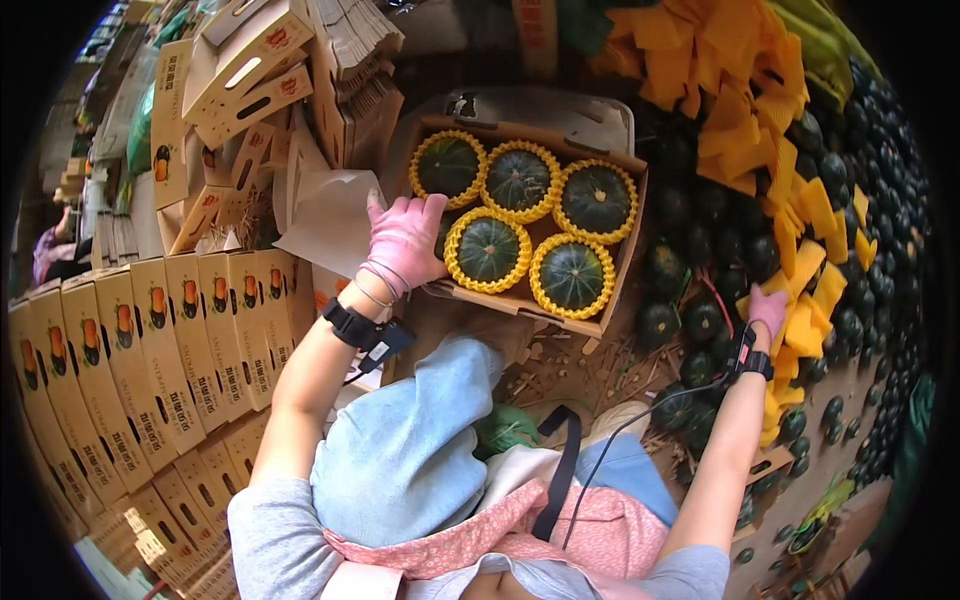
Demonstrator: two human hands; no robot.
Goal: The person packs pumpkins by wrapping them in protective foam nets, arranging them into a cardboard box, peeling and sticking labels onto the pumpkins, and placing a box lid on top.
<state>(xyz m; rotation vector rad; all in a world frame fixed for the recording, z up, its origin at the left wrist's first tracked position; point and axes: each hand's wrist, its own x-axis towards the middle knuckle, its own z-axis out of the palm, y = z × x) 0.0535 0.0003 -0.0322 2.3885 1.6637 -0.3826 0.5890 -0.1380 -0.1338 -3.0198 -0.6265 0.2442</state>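
Observation:
My left hand (405,242), in a pink glove, is curled at the front left corner of an open cardboard box (622,268). A dark green pumpkin (443,238) without a visible net shows beside its fingers, mostly hidden by the hand. Several pumpkins in yellow foam nets, among them a front one (488,250) and a right one (595,197), sit in the box in two rows. Out to the right, my right hand (768,309), also pink-gloved, has its fingers closed at the edge of a heap of yellow foam nets (803,325).
Printed cartons (150,345) stand in a long row at the left, with folded box parts (250,70) stacked above. Loose pumpkins (705,320) cover the floor at the right. More foam nets (735,60) hang at the back right. A cable (620,425) runs from my right wrist.

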